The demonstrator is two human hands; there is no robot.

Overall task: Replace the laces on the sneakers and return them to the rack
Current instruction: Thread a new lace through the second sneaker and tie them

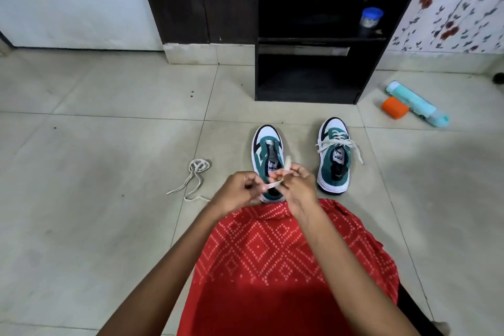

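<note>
both hands, left hand [236, 190] and right hand [298, 185], pinch a white lace [274, 185] between them above the unlaced sneaker [266, 150]; the laced sneaker [335, 155] sits right of the hands, a loose lace [192, 179] to their left

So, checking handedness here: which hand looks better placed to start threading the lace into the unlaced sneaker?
Probably the right hand: it pinches the lace near its upturned end, above the unlaced sneaker. The left hand holds it farther back, by the heel.
</note>
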